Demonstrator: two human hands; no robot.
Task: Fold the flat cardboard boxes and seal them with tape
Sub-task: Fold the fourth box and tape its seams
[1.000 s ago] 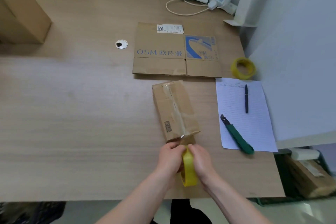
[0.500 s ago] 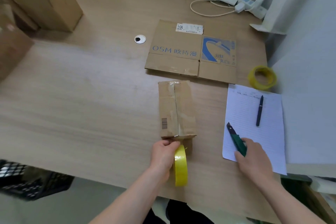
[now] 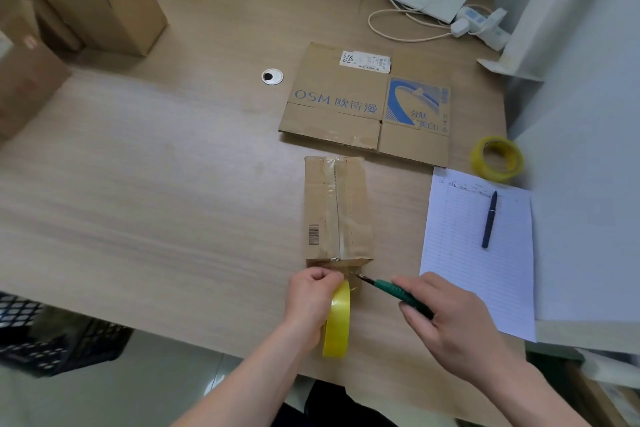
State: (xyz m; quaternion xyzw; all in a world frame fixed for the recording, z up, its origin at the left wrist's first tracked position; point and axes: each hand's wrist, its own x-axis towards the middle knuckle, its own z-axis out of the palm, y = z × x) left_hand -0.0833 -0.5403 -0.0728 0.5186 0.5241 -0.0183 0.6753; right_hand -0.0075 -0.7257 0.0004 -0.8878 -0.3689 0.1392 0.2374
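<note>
A small folded cardboard box lies on the table with clear tape along its top seam. My left hand grips a yellow tape roll just in front of the box's near end, a strip of tape running up to the box. My right hand holds a green utility knife, its blade tip at the tape between roll and box. A flat printed cardboard box lies further back.
A lined paper sheet with a dark pen lies to the right. A second yellow tape roll sits behind it. Opened cardboard boxes stand at the far left. White devices and cables fill the far right corner.
My right hand let go of the tape roll, picked up the green knife from the paper, and brought its blade to the tape. The left hand kept hold of the roll.
</note>
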